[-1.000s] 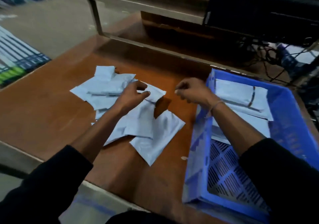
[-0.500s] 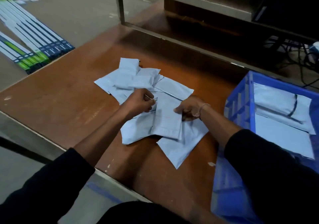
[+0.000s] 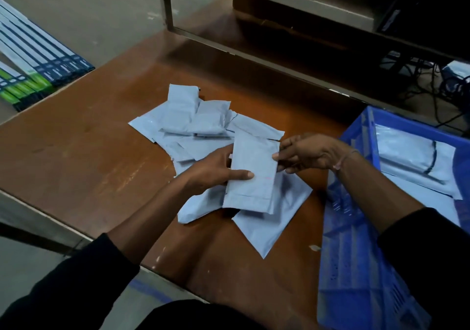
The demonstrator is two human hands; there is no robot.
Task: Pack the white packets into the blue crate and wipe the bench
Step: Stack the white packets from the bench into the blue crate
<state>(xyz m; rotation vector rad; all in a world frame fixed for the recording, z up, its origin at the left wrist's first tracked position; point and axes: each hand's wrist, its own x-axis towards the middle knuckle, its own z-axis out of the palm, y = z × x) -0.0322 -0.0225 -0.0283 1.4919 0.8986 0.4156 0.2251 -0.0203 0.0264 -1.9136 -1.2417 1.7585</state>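
A pile of white packets [image 3: 193, 123] lies on the brown bench [image 3: 89, 151]. Above the pile I hold one white packet [image 3: 250, 174] with both hands. My left hand [image 3: 216, 172] grips its left edge, thumb across the front. My right hand [image 3: 307, 154] pinches its right edge. The blue crate [image 3: 356, 266] stands at the right and holds a few white packets [image 3: 417, 161], one with a black band.
Long boxed items in blue and green [image 3: 33, 70] lie on the floor at the left. A metal shelf frame [image 3: 167, 1] rises behind the bench. Tangled cables [image 3: 437, 82] sit at the back right. A small white scrap [image 3: 315, 247] lies near the crate.
My right hand came from the crate's edge to the pile. Both hands have lifted one packet off the pile and now hold it between them. The camera view shifted left.
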